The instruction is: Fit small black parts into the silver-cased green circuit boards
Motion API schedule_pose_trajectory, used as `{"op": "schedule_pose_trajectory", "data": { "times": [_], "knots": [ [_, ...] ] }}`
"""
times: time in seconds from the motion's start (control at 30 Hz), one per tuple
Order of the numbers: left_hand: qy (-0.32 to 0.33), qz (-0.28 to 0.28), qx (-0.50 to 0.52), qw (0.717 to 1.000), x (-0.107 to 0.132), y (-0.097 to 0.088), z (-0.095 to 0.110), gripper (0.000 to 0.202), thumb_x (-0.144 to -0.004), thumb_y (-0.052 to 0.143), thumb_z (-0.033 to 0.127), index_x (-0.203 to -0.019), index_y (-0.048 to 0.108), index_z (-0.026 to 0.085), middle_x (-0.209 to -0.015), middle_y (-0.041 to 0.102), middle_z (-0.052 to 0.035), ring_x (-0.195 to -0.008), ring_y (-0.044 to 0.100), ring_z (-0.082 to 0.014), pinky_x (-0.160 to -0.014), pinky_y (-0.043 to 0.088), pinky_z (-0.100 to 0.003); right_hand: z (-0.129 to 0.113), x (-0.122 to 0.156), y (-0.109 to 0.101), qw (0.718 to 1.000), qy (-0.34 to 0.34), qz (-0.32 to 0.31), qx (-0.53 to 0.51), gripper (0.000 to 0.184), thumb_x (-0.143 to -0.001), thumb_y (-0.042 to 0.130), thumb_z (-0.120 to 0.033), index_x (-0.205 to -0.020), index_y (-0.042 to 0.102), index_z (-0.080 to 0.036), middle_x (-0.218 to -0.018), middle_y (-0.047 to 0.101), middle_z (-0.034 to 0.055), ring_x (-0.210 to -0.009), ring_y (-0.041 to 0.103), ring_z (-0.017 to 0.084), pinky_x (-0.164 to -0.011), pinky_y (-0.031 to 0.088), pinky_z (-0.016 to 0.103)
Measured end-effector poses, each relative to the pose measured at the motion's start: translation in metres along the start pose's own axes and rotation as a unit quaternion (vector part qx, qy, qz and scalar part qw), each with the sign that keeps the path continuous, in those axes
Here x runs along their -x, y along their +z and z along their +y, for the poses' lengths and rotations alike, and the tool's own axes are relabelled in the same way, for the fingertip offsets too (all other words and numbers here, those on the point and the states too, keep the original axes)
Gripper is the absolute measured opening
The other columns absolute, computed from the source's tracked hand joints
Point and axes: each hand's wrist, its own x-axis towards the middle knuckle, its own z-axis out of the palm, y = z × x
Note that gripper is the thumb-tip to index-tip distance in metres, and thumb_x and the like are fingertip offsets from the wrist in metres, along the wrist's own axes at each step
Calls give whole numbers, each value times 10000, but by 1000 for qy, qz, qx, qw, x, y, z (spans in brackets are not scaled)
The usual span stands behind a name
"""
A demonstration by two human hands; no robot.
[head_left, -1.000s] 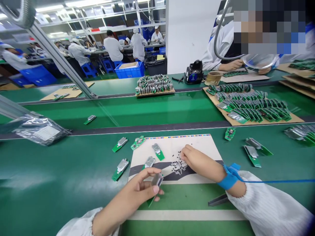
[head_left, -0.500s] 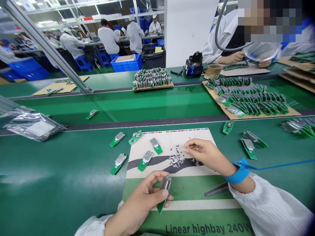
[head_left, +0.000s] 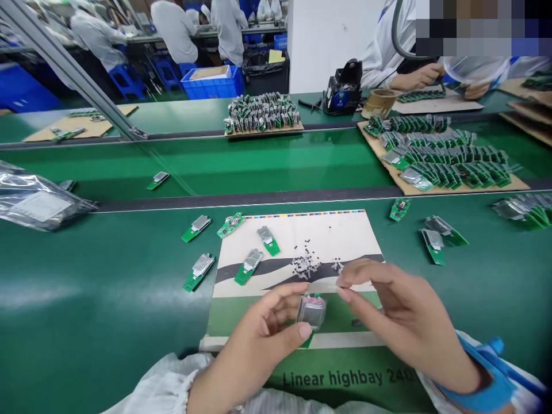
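Note:
My left hand (head_left: pixel 267 339) grips a green circuit board (head_left: pixel 311 313) with a silvery display, thumb in front and fingers behind. Close by on the right, my right hand (head_left: pixel 397 316) has thumb and index fingertips pinched; whatever is between them is too small to make out. Beneath both hands lies a printed cardboard sheet (head_left: pixel 241 313). Tiny black and clear parts (head_left: pixel 305 264) are scattered on it beyond my fingers. Two boards with displays, one of them this display board (head_left: pixel 249 267), rest on its left part. My right hand partly covers a dark grey tool (head_left: pixel 357 322).
More boards lie left of the sheet, like this board (head_left: pixel 199 272), and right of it. Across the green channel, a cardboard tray (head_left: pixel 403 185) carries rows of boards. A silvery bag (head_left: pixel 41 201) sits at left. A co-worker's hand (head_left: pixel 420 77) works at the far right.
My right hand has come back from the small parts toward the board, fingertips still pinched. My left hand has turned the board so its display faces me more. The view has tilted down.

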Motion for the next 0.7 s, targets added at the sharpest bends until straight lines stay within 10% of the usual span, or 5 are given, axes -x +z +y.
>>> {"op": "schedule_pose_trajectory", "data": {
  "times": [0.7],
  "knots": [
    [62,-36,7,997,5,6,5,214,-766,750,242,-933,617,230,-1059,662,-24,-995,611,-150,-759,502,-210,-8,17,21,985,-104,-65,124,224,-887,508,-66,-1024,472,-240,-984,678,36,-1019,644,155,-877,552,268]
  ]
}}
